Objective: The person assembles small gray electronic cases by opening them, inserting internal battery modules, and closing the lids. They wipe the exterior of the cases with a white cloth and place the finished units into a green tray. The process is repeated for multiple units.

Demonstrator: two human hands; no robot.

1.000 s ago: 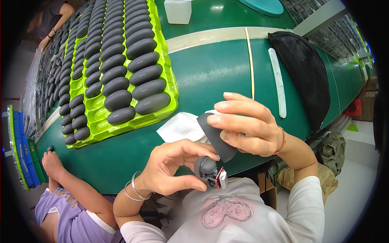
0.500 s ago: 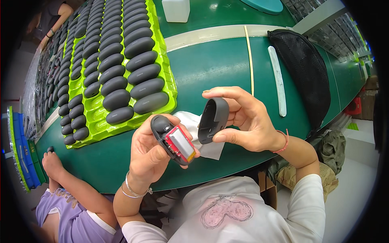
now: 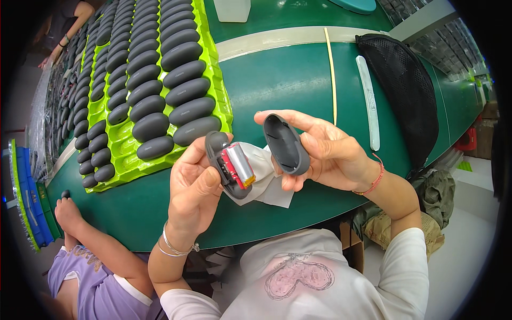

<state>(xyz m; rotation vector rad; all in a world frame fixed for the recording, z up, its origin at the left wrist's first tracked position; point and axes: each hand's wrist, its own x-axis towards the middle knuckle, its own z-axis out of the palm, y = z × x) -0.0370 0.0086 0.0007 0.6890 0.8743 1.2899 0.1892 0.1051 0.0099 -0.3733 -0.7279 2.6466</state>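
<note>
My left hand point(image 3: 188, 186) is closed around a dark grey earbud-case half point(image 3: 214, 143), oval in outline. Inside it sit a red circuit board point(image 3: 229, 162) and a silver battery point(image 3: 243, 166) with yellow tape at one end. A little to the right, my right hand point(image 3: 341, 157) grips a hollow dark shell point(image 3: 282, 144) between thumb and fingers, its open side facing me. The two parts are apart. Beneath and between my hands a crumpled white cloth point(image 3: 266, 189) lies on the green table point(image 3: 272, 85).
A lime-green tray point(image 3: 224, 114) at the left holds rows of dark oval cases. To the right are a thin wooden stick point(image 3: 332, 80), a pale flat strip point(image 3: 368, 101) and a black mesh bag point(image 3: 405, 96). A co-worker's hand point(image 3: 68, 213) rests at the left table edge.
My right hand has turned the shell so more of its hollow inside shows. The case half in my left hand has tilted and come up slightly.
</note>
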